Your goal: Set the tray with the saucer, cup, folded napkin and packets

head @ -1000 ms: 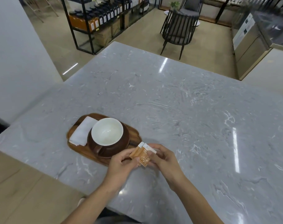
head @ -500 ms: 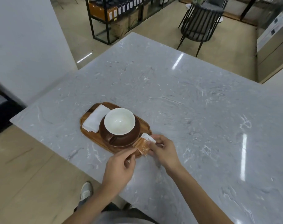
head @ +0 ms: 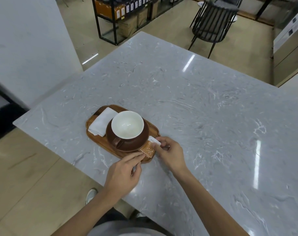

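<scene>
Head view. A wooden tray (head: 93,133) lies near the left near edge of the grey marble counter (head: 204,108). On the tray's left end rests the folded white napkin (head: 102,124); just right of it, touching its edge, stands the brown saucer (head: 141,142) carrying the cup (head: 127,125), brown outside and white inside, upright, its handle turned toward me. At the tray's right near corner, beside the saucer, are the packets (head: 150,149): an orange one with white dots and a white one just beyond it. My right hand (head: 170,154) pinches the white packet's far end between thumb and fingertips. My left hand (head: 124,174) reaches in from the near side, fingers loosely curled, with extended fingertips touching the near end of the orange packet; I cannot tell whether it grips or only presses. Whether the packets lie flat on the tray is unclear. Beyond the counter stand a black chair (head: 213,23) and a black shelf (head: 127,14) of boxes and bottles.
</scene>
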Demonstrator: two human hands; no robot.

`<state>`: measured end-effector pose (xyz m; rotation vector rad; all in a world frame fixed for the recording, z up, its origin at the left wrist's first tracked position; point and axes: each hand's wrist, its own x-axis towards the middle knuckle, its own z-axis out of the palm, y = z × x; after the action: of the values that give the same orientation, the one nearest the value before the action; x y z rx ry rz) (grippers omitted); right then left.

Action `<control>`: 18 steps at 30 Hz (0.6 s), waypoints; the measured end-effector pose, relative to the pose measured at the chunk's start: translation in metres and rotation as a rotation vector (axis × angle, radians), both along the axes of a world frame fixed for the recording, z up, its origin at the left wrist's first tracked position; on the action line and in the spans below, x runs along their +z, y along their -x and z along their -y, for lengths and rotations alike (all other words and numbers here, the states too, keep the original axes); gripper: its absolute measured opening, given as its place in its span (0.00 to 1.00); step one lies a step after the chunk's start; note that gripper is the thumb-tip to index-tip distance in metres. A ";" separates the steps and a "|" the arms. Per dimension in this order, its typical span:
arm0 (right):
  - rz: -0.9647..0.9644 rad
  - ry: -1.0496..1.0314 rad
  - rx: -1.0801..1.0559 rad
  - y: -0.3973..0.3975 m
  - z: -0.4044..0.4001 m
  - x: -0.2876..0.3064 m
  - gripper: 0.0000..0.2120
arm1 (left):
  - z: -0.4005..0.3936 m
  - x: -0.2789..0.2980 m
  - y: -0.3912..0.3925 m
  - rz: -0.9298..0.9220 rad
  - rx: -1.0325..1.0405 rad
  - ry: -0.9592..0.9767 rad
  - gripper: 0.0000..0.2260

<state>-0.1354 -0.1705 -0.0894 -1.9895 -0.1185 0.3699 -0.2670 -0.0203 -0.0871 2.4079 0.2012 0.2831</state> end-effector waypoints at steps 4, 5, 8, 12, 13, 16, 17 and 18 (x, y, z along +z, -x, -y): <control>-0.009 -0.002 -0.019 -0.001 0.001 -0.001 0.07 | -0.004 0.000 0.001 -0.006 -0.021 0.007 0.16; -0.019 -0.011 -0.022 -0.001 0.001 -0.002 0.08 | -0.005 0.000 0.001 -0.009 -0.027 0.010 0.16; -0.040 -0.025 -0.046 0.001 0.001 0.000 0.12 | -0.007 0.001 0.002 -0.013 -0.040 0.029 0.16; -0.005 -0.020 -0.049 0.003 0.006 0.001 0.10 | -0.009 0.008 0.004 0.003 -0.069 0.053 0.16; 0.006 -0.015 -0.052 0.002 0.007 0.002 0.10 | -0.010 0.011 0.003 0.017 -0.084 0.056 0.16; 0.141 0.049 -0.033 -0.001 0.009 0.009 0.09 | -0.013 0.025 -0.005 0.058 -0.143 0.047 0.16; 0.215 0.087 -0.029 -0.001 0.010 0.011 0.09 | -0.014 0.029 -0.008 0.079 -0.156 0.042 0.16; 0.282 0.129 -0.030 -0.002 0.010 0.017 0.10 | -0.015 0.038 -0.013 0.116 -0.166 0.031 0.16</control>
<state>-0.1332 -0.1805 -0.0724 -2.1606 -0.2474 0.0770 -0.2538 -0.0054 -0.0496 2.3523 -0.0461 0.3390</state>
